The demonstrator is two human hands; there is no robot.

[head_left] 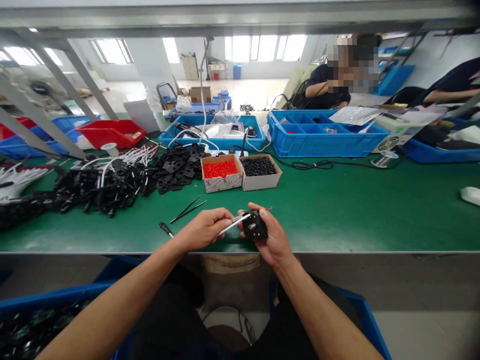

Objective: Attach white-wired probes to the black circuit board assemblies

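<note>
My right hand (276,239) grips a black plastic housing (255,226) with small brass-coloured spots on its face, just above the front edge of the green bench. The fingers of my left hand (208,227) are closed on a white cable (235,223) whose end meets the housing. Thin wire ends, one of them reddish, stick out beyond the housing near my right fingertips. Black tweezers (188,209) lie on the bench beyond my left hand. Close to my left wrist is a black cable end (165,229) with a bit of white cable.
Small cartons of red parts (220,170) and black parts (259,167) stand ahead. Heaped at left are black plates (179,167) and white cables with black ends (107,185). Blue bins (326,145) line the back, with a solder spool (384,159) at right. A person sits across the bench.
</note>
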